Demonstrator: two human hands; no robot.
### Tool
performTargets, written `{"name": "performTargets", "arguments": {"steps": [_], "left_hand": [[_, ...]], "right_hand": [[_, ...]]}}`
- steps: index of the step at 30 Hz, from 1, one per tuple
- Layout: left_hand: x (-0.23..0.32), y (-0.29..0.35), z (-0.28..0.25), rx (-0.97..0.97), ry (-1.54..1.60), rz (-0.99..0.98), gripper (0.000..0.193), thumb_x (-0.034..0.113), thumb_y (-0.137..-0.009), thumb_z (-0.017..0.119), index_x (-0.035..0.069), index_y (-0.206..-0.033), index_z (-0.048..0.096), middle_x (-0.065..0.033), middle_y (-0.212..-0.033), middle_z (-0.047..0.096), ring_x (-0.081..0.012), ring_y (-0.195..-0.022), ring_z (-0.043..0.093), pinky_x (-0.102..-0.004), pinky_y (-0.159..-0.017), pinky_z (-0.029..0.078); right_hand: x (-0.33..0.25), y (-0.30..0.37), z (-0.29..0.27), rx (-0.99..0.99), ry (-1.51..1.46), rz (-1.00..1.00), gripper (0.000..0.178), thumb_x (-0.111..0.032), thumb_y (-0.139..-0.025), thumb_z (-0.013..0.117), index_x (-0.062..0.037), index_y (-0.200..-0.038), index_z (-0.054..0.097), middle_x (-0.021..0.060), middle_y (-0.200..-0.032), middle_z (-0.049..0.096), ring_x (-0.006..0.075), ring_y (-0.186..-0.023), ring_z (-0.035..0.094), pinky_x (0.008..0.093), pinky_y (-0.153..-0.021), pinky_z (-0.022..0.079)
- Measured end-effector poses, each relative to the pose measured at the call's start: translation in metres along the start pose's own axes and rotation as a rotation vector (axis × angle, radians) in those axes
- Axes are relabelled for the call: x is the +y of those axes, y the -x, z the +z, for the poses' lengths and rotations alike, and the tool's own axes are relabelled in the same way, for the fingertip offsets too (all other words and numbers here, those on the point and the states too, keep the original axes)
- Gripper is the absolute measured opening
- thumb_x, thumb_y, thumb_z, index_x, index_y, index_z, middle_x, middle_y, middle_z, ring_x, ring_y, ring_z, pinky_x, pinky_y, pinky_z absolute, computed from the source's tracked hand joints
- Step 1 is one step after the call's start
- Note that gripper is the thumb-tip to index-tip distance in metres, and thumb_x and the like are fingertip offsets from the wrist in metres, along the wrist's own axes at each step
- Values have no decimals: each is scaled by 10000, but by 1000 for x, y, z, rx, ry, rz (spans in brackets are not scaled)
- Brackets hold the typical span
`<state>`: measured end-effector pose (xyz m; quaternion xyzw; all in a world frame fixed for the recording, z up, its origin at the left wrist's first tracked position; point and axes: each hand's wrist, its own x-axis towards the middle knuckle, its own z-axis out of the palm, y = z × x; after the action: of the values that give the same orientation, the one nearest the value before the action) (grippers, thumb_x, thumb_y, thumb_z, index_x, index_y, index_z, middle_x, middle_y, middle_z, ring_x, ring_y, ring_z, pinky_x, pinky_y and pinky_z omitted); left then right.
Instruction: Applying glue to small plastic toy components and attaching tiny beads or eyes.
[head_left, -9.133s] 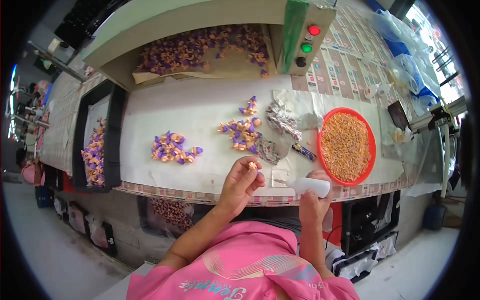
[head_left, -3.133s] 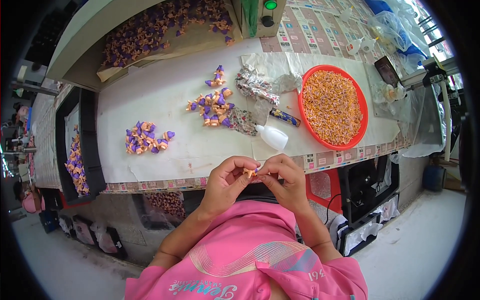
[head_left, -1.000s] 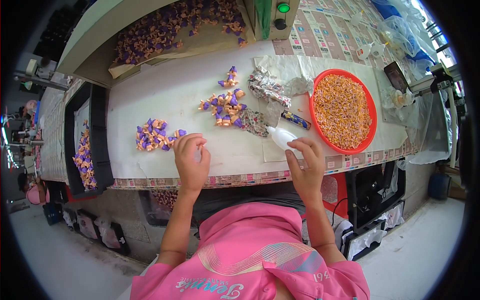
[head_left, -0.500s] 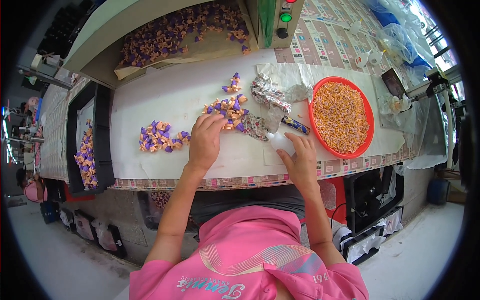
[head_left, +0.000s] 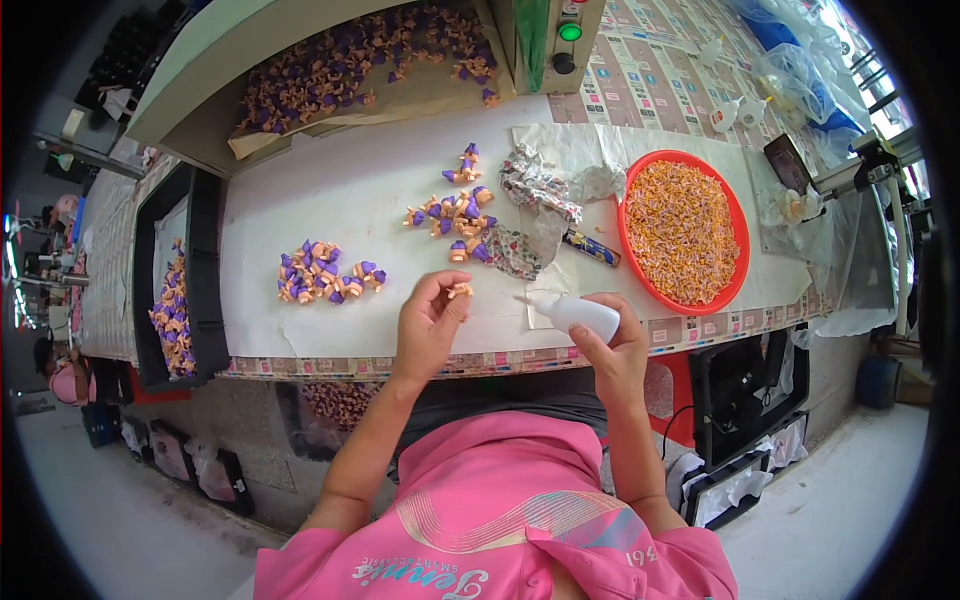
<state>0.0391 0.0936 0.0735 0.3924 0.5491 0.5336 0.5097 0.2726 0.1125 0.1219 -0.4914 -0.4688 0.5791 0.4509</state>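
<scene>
So we've got a tiny orange piece [head_left: 461, 291] pinched between the thumb and fingertips of our left hand [head_left: 428, 325], held just above the near part of the white table [head_left: 340, 200], a bit left of centre in the view. Our right hand [head_left: 612, 352] is wrapped around a small white squeeze bottle [head_left: 577, 313], nozzle pointing toward 9 o'clock, right at the piece, with a small gap between tip and piece. At about 12 o'clock from the piece sits a loose pile of orange and purple pieces [head_left: 452, 213], with a smaller clump [head_left: 465, 166] beyond it. Over at 10 o'clock there's another pile of the same stuff [head_left: 325, 273], lying flat on the table. At roughly 1 o'clock we see some crumpled patterned rags [head_left: 535, 195], and just beside them a short dark stick-like thing [head_left: 591, 248], can't tell what it is. At 2 o'clock sits a round red bowl [head_left: 629, 200] full of small orange bits [head_left: 685, 230]. Way off at 9 o'clock a black tray [head_left: 205, 230] runs along the table's left end with more purple and orange pieces inside. At the far edge, 11 o'clock, a sheet of cardboard [head_left: 250, 143] holds a big spread of them, next to a green box [head_left: 545, 35] with a lit green button.
</scene>
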Motion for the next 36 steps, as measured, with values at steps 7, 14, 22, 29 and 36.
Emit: {"name": "performTargets", "arguments": {"steps": [7,14,22,29,36], "left_hand": [[-15,23,27,-66,306,-208,171,81,-960,594,-1,-1107,563,-80,-1075,633,-129,-906,639,-268,-812,536],[-21,24,27,-84,327,-191,174,43,-947,599,-20,-1104,555,-107,-1116,633,-139,-943,642,-273,-861,535],[-25,24,27,-73,326,-176,158,34,-950,593,-22,-1093,558,-102,-1118,631,-131,-956,639,-263,-878,529],[-29,20,23,-91,328,-190,195,68,-947,611,-20,-1109,547,-132,-1151,616,-150,-977,626,-293,-913,518],[-29,19,22,-87,327,-175,152,27,-950,588,-24,-1090,558,-107,-1127,626,-135,-969,633,-268,-895,527]], "right_hand": [[4,10,3,92,308,-357,308,-171,-785,797,-8,-996,644,46,-937,558,131,-850,536,244,-722,431],[12,18,9,74,519,-414,336,-226,-774,817,-19,-998,675,54,-856,571,147,-746,527,257,-633,414],[16,16,12,57,552,-422,359,-235,-761,828,-24,-1010,679,59,-854,580,154,-742,548,263,-628,426],[20,12,15,48,559,-422,360,-227,-756,829,-23,-1012,679,65,-855,585,161,-742,554,266,-633,433],[20,12,17,40,561,-412,345,-208,-755,827,-21,-1006,681,78,-867,603,173,-756,567,274,-644,443]]}}
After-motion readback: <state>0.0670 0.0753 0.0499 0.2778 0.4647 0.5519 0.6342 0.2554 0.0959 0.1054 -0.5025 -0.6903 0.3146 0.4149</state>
